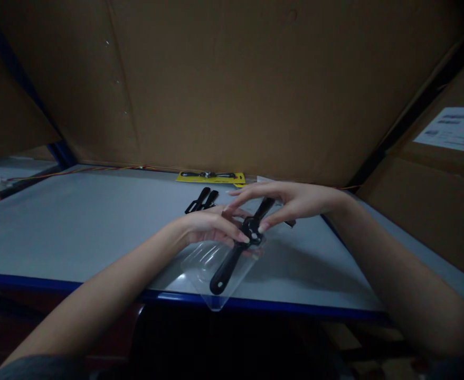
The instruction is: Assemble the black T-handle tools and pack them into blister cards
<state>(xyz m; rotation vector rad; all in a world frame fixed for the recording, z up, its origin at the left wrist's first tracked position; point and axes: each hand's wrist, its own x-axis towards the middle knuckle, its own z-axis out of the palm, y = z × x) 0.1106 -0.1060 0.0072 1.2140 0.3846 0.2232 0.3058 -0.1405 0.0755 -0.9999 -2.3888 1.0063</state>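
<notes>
My left hand (pixel 210 227) grips a clear plastic blister shell (pixel 204 264) together with a long black tool (pixel 232 258) that lies in it, thumb and fingers closed near the tool's round middle. My right hand (pixel 291 203) reaches in from the right and pinches the tool's upper end between thumb and fingers, the index finger stretched out above. The tool's rounded lower end hangs past the table's front edge. Both hands hover just above the grey table (pixel 77 227).
Behind the hands lie two more black tools (pixel 202 200) and a yellow card with a black tool on it (pixel 211 177) by the cardboard back wall. A cardboard box with a white label (pixel 451 129) stands at the right. The table has a blue front edge (pixel 57 285).
</notes>
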